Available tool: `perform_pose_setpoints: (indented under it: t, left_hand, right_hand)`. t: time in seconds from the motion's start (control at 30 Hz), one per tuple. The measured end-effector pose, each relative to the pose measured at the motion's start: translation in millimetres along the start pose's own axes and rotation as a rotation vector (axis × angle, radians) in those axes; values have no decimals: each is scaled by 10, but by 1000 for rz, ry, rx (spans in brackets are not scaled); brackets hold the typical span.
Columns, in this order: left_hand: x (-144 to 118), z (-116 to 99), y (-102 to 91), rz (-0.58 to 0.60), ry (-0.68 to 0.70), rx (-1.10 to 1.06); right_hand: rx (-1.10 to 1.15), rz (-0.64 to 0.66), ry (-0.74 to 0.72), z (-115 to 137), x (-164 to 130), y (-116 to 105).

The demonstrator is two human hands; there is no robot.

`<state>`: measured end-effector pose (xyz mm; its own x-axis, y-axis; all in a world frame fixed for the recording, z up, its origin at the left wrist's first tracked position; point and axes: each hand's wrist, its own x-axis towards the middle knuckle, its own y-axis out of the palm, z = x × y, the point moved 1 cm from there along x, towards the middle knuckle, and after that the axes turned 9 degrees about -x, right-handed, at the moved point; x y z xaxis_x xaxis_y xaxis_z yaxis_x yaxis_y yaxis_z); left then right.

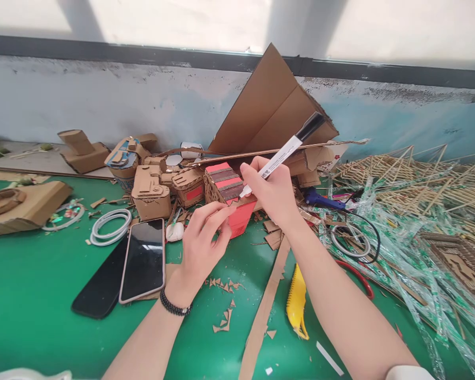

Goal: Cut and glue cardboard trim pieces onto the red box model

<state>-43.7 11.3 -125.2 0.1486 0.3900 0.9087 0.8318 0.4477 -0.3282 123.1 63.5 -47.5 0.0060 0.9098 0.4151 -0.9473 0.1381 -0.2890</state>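
At frame centre the red-striped cardboard model [229, 203] sits on the green tabletop [31, 295], left hand [201, 240] fingers pinching its side, right hand [271, 190] fingers gripping a marker [285, 150]; a slip could smear stray ink.

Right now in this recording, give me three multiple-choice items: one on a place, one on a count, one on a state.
1. Where does the yellow cutter lie?
A. On the green mat, beside the right forearm
B. On a phone
C. Inside the model

2. How many phones lie on the mat?
A. One
B. Two
C. Four

3. What does the right hand hold?
A. Nothing
B. Scissors
C. A marker, tip on the red cardboard model

Answers: 1 A, it rests on the mat; 2 B, two lie side by side; 3 C, fingers grip it while the left hand steadies the model.
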Motion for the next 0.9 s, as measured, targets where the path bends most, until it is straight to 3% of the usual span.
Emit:
perform_pose_setpoints:
  t: [0.9]
  left_hand:
    - [-5,-2,-2,2,-6,8]
  right_hand:
    - [6,-12,-2,-7,16,2]
